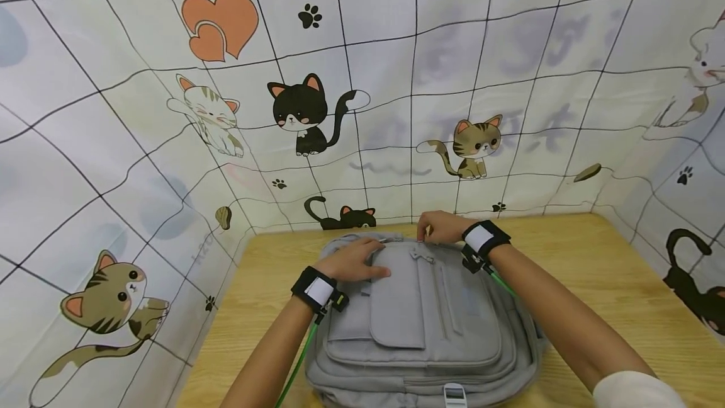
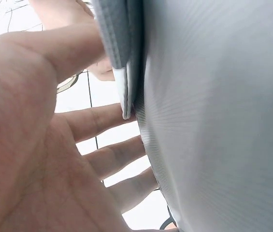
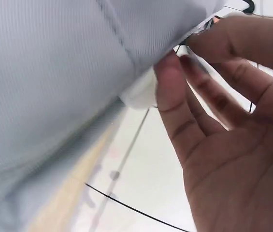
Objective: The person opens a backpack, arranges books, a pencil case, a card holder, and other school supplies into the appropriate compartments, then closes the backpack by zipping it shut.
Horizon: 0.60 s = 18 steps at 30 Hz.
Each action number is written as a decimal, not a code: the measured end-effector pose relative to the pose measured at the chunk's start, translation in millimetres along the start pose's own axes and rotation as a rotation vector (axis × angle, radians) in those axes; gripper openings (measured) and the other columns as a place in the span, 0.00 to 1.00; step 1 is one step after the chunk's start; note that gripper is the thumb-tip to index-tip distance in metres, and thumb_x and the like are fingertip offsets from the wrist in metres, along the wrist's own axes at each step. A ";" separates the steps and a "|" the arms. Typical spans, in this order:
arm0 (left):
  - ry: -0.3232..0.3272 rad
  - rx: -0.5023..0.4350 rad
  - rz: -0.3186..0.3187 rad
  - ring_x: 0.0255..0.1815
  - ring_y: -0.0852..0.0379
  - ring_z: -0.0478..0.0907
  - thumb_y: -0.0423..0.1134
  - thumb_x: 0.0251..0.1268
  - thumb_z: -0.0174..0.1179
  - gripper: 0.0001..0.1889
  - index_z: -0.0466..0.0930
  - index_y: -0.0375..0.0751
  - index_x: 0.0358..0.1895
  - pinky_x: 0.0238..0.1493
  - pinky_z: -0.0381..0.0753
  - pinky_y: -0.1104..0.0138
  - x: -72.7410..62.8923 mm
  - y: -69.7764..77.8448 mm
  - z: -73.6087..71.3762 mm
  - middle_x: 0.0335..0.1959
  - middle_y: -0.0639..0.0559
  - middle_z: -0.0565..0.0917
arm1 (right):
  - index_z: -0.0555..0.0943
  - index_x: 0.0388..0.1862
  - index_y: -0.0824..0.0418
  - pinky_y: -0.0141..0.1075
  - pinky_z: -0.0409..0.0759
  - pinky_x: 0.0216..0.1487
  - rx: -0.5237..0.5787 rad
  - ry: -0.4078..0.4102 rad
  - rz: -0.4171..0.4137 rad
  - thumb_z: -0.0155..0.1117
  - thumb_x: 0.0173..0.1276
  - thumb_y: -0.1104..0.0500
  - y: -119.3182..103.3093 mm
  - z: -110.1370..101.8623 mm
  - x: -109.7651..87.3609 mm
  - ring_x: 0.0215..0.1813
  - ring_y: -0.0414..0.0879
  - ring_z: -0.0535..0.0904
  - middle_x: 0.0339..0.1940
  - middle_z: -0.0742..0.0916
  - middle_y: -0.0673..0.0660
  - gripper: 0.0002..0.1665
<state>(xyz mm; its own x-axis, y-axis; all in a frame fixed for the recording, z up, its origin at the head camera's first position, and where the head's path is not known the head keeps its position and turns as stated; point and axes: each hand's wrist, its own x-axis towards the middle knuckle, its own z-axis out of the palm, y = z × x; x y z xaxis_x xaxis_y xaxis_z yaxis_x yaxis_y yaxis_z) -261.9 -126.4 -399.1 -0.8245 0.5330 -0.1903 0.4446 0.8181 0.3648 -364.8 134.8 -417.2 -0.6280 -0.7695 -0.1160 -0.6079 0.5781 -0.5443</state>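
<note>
A grey backpack [image 1: 396, 357] lies with its pocketed front facing up. My left hand [image 1: 354, 261] rests on its upper left part, thumb over the pocket flap [image 1: 396, 307]. Seen from the left wrist, the fingers [image 2: 112, 157] are extended against the bag's edge, beside a zipper strip [image 2: 150, 140]. At the bag's top edge my right hand [image 1: 444, 227] pinches a small piece with thumb and fingertips. The right wrist view shows a dark bit there that looks like a zipper pull [image 3: 184, 42], mostly hidden by the fingers.
The backpack lies on a light wooden table [image 1: 272, 276]. Behind it and at both sides hangs a white gridded sheet [image 1: 385, 99] printed with cats. A pale buckle [image 1: 455, 395] sits at the bag's near edge, and a vertical zipper [image 1: 438, 301] runs down its front.
</note>
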 end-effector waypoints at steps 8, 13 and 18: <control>-0.015 0.003 0.023 0.68 0.50 0.61 0.62 0.61 0.52 0.37 0.57 0.50 0.70 0.63 0.66 0.56 -2.4 1.5 -1.4 0.69 0.47 0.62 | 0.82 0.39 0.50 0.33 0.75 0.33 0.109 0.006 -0.002 0.58 0.66 0.55 12.0 7.9 1.7 0.36 0.40 0.77 0.40 0.82 0.50 0.06; -0.018 0.003 0.039 0.68 0.49 0.61 0.61 0.61 0.52 0.34 0.58 0.54 0.70 0.63 0.66 0.54 -2.4 2.0 -0.7 0.69 0.45 0.61 | 0.80 0.40 0.57 0.33 0.73 0.34 0.039 0.034 -0.019 0.56 0.68 0.59 3.7 8.6 -3.8 0.33 0.39 0.74 0.37 0.82 0.51 0.06; -0.014 -0.005 0.013 0.67 0.48 0.62 0.60 0.61 0.53 0.34 0.60 0.52 0.69 0.63 0.66 0.55 -1.6 1.6 -1.1 0.69 0.44 0.61 | 0.79 0.37 0.58 0.33 0.72 0.35 -0.082 0.117 -0.101 0.54 0.68 0.63 -4.0 11.9 -14.4 0.34 0.39 0.72 0.38 0.81 0.54 0.05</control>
<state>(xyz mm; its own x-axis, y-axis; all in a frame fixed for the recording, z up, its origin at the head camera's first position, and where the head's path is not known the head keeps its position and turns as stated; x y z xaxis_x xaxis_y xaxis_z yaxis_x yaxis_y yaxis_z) -260.3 -126.2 -397.2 -0.8137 0.5463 -0.1987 0.4530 0.8101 0.3722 -347.6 140.3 -423.2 -0.6109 -0.7909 0.0362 -0.7055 0.5231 -0.4782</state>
